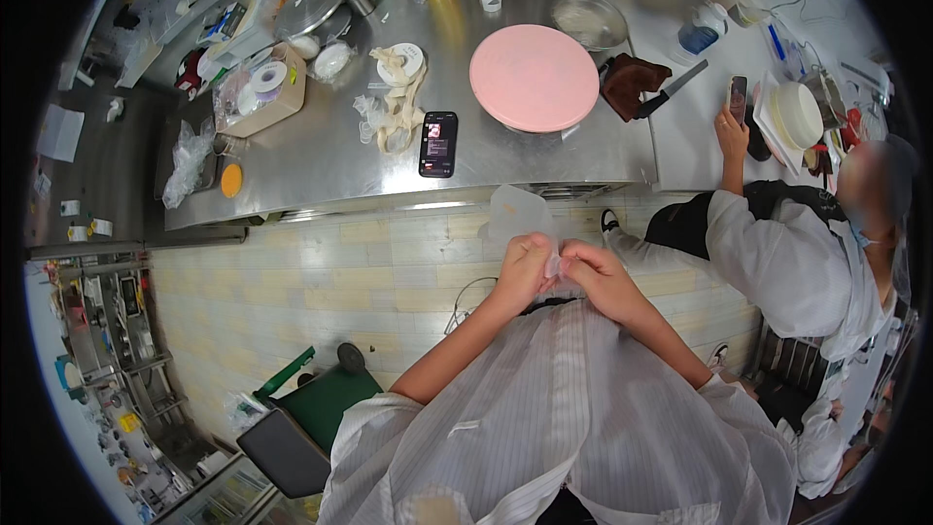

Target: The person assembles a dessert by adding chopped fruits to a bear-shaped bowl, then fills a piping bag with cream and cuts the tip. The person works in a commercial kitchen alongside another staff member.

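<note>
My left hand [523, 270] and my right hand [596, 278] meet in front of my chest, fingers pinching a thin translucent plastic bag or sheet [519, 213]. Its wide part stands up above my left hand, while a crumpled bit shows between the fingertips. Beyond it, on the steel worktable [335, 182], is a round pink turntable [534, 78]. A phone with a lit screen [438, 145] lies left of the turntable, beside a tangled cream ribbon [399, 113] and its white spool [400, 64].
A brown cloth [633, 86] and a black-handled knife [674, 90] lie right of the turntable. A cardboard box of supplies [280, 98] stands at the left. A co-worker's hand [731, 133] holds a phone at the right. A green bin [324, 397] stands on the floor.
</note>
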`<state>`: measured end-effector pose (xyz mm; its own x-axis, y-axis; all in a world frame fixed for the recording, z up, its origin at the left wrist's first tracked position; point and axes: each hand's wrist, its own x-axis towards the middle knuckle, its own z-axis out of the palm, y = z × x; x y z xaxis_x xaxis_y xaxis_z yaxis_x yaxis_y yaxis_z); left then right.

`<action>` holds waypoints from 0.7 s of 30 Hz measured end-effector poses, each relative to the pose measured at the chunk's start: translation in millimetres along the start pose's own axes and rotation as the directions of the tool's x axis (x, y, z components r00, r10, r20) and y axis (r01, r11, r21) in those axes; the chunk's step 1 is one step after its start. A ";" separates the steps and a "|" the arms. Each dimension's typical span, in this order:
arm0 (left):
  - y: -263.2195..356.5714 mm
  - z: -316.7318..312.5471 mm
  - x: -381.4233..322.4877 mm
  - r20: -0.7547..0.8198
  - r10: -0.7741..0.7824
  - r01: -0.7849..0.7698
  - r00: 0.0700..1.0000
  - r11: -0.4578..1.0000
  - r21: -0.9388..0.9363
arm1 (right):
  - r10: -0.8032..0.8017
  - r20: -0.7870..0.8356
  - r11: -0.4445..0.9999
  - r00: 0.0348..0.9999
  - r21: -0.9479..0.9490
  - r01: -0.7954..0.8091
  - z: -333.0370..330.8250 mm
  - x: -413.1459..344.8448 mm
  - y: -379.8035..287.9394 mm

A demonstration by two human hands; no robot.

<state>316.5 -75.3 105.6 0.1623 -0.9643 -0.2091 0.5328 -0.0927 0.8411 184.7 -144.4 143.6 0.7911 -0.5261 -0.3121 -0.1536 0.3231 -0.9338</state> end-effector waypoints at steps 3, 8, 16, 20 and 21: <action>-1.6 -2.3 4.5 0.028 -0.029 0.029 0.999 1.000 0.011 | -0.011 -0.056 0.998 0.998 0.059 0.014 -0.8 -3.4 -0.7; 6.5 -9.0 5.8 0.056 -0.106 0.114 0.993 0.981 -0.158 | 0.031 -0.173 0.964 0.984 0.266 0.016 6.2 -9.1 -4.8; -14.4 -28.3 -11.6 0.226 -0.153 0.227 0.962 0.908 -0.353 | 0.404 -0.118 0.799 0.907 0.528 -0.287 15.3 1.0 6.3; -2.4 -47.5 -19.2 0.319 -0.043 0.176 0.947 0.899 -0.400 | 0.252 -0.231 0.885 0.940 0.448 -0.127 -6.3 2.2 30.1; 9.3 -56.3 -25.6 0.228 -0.012 0.110 0.974 0.899 -0.425 | 0.217 -0.333 0.868 0.918 0.496 -0.025 -16.1 3.2 26.9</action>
<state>364.0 -37.5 90.7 -0.0373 -0.9943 -0.1002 0.8493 -0.0844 0.5211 173.5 -150.1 114.6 0.4951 -0.6751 -0.5469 0.1408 0.6835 -0.7163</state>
